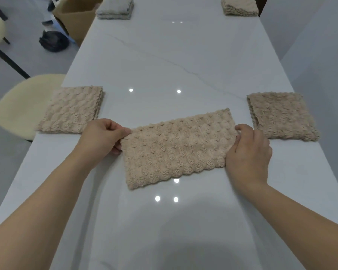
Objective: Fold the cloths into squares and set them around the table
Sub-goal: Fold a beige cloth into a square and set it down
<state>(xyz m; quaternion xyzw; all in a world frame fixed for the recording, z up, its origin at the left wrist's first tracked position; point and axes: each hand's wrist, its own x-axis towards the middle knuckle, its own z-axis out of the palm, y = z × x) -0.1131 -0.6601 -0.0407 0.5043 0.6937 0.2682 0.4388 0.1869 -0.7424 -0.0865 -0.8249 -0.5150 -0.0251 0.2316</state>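
Lying in the middle of the tabletop [183, 55], slightly skewed, the half-folded beige cloth [176, 149] is pinched at its short ends by the left hand [103, 139] and the right hand [248, 152]. Folded squares [72, 110] wait at both side edges.

Oblong cloth [176, 149] centre on table [164, 55]; folded squares left [72, 110], right [281, 117], two far end.
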